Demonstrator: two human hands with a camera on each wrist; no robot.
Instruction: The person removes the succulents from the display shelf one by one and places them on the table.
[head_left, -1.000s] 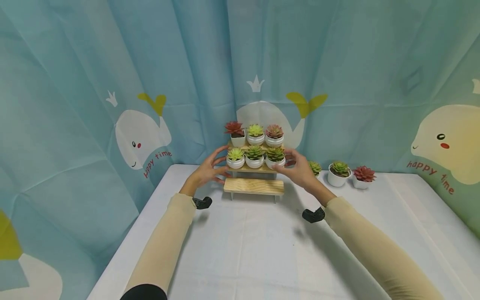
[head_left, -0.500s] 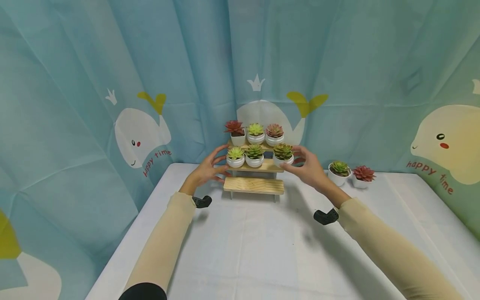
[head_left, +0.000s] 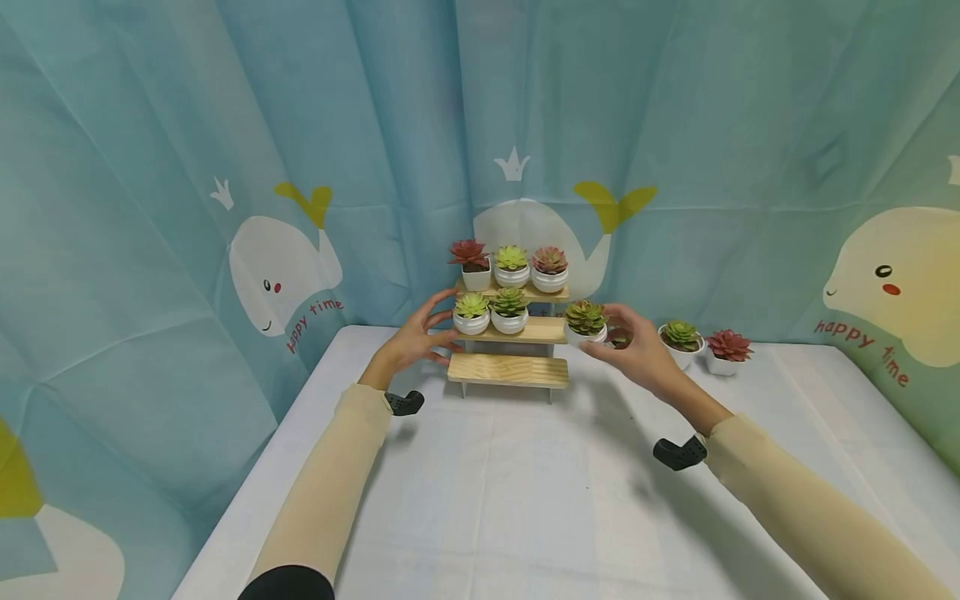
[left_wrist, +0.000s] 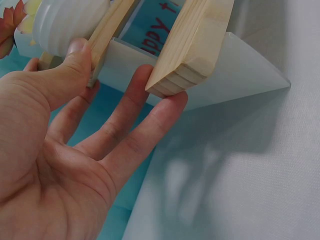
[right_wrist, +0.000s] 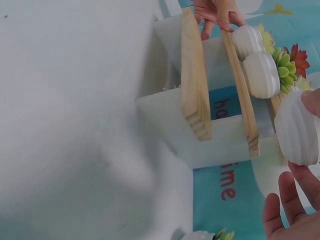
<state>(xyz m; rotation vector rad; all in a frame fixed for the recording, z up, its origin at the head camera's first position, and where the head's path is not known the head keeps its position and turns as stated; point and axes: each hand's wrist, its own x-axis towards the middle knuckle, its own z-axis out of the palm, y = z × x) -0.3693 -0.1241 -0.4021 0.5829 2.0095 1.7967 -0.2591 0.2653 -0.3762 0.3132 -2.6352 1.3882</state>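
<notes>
Succulent (head_left: 584, 321), pinched by its pot (right_wrist: 296, 131) in right grip (head_left: 637, 350), beside tiered stand (head_left: 508, 371); left grip (head_left: 412, 337) spread wide against stand's end, presumably steadying.

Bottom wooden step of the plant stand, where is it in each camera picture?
Head: the bottom step lies just below and right of centre.
Left wrist: the bottom step slants through the top, right of centre.
Right wrist: the bottom step runs nearly upright, upper half, right of centre.
Shared landmark: the left hand, near one end of it.
</notes>
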